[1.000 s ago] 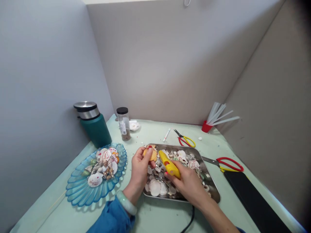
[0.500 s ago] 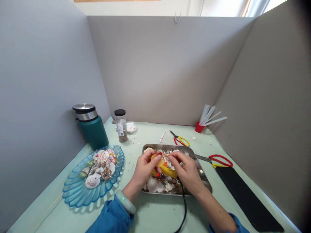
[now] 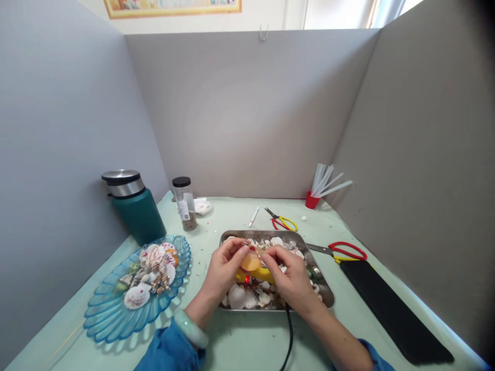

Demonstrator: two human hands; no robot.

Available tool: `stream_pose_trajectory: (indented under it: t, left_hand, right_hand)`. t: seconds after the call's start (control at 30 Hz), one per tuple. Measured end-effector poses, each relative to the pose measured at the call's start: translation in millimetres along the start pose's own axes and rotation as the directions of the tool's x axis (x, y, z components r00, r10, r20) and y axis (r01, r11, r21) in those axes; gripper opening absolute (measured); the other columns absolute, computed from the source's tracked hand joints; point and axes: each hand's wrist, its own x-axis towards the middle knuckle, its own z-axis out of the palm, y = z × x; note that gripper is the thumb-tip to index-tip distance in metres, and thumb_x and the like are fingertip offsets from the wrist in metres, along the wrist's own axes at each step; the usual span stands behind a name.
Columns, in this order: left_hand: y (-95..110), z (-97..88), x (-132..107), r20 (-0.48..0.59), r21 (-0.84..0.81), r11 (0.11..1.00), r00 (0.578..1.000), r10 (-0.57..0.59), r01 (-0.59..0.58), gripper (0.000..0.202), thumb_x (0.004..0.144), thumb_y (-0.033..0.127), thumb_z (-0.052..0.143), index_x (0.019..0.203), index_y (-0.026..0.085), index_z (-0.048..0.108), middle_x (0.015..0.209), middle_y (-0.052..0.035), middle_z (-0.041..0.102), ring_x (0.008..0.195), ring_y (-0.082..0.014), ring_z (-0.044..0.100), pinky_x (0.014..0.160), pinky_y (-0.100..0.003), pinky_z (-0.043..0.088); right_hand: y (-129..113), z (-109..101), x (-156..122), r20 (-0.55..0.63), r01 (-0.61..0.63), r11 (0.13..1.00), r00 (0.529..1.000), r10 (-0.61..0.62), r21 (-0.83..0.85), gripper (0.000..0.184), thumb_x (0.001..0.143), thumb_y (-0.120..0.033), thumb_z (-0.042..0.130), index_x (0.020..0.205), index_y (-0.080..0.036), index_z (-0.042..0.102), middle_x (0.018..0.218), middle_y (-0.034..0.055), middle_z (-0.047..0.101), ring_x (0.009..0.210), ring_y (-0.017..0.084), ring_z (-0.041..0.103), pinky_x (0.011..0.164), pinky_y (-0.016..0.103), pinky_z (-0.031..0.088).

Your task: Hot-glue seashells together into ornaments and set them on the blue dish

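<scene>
My left hand (image 3: 225,265) pinches a flat, round orange shell (image 3: 250,262), with a small red spot near its upper edge. Close beside it, the thumb and forefinger of my right hand (image 3: 288,273) are drawn together near the shell's right side; whatever is between them is too small to make out. Both hands are over a metal tray (image 3: 328,293) of mixed seashells (image 3: 237,298). Partly hidden behind my hands, a yellow glue gun (image 3: 266,275) with a lit red light lies across the shells. Its black cord (image 3: 290,335) runs toward me.
On the left stand a blue scalloped glass plate (image 3: 116,322) with shells, a green flask (image 3: 139,216) and a black-lidded jar (image 3: 184,203). Behind the tray lie a white marker (image 3: 253,217) and scissors (image 3: 284,221). Rightward are larger scissors (image 3: 348,251), a black slab (image 3: 394,312) and glue sticks (image 3: 325,180) in a red cup.
The camera view has shifted slightly. My right fingertips have come lower and nearer the shell, which now faces me more fully. My left hand keeps its pinch.
</scene>
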Motion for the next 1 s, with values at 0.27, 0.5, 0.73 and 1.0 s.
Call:
stream_pose_trajectory:
  t: [0.27, 0.5, 0.73, 1.0]
  left_hand:
    - [-2.8, -0.7, -0.5, 0.014, -0.052, 0.998, 1.0, -0.025, 0.025, 0.017, 0.072, 0.031, 0.07, 0.079, 0.016, 0.066, 0.074, -0.0002, 0.065, 0.066, -0.0118, 0.059, 0.062, -0.02, 0.048]
    - [-3.7, -2.3, -2.2, 0.074, -0.078, 0.991, 0.992, -0.106, 0.112, 0.023, 0.074, 0.037, 0.067, 0.081, 0.015, 0.063, 0.071, -0.0008, 0.063, 0.054, -0.0109, 0.056, 0.047, -0.02, 0.046]
    - [-1.8, 1.6, -4.1, 0.093, -0.125, 0.983, 0.988, -0.125, 0.136, 0.023, 0.074, 0.036, 0.067, 0.083, 0.016, 0.061, 0.073, -0.0006, 0.062, 0.058, -0.0112, 0.057, 0.048, -0.019, 0.048]
    - [6.2, 7.0, -5.8, 0.055, -0.099, 0.992, 0.996, -0.074, 0.079, 0.025, 0.068, 0.029, 0.074, 0.084, 0.016, 0.061, 0.076, -0.0015, 0.065, 0.067, -0.0121, 0.06, 0.058, -0.019, 0.05]
  right_hand:
    - [0.4, 0.9, -2.3, -0.022, 0.013, 0.999, 1.0, -0.014, -0.029, 0.023, 0.088, -0.026, 0.05, 0.067, -0.019, 0.053, 0.061, -0.0023, 0.052, 0.056, 0.011, 0.048, 0.056, 0.023, 0.037]
    - [4.5, 0.2, -0.9, 0.025, -0.106, 0.989, 0.994, 0.104, 0.104, 0.026, 0.087, -0.032, 0.051, 0.065, -0.018, 0.052, 0.059, -0.0029, 0.049, 0.055, 0.011, 0.045, 0.051, 0.021, 0.036]
    - [4.1, 0.8, -2.2, -0.014, -0.082, 0.991, 0.996, 0.084, 0.103, 0.025, 0.088, -0.032, 0.051, 0.067, -0.018, 0.051, 0.06, -0.003, 0.049, 0.055, 0.011, 0.045, 0.052, 0.021, 0.038]
    - [3.4, 2.6, -5.0, -0.088, 0.002, 0.999, 0.996, 0.001, 0.041, 0.019, 0.09, -0.027, 0.05, 0.073, -0.018, 0.055, 0.067, -0.0005, 0.057, 0.06, 0.012, 0.051, 0.058, 0.023, 0.04]
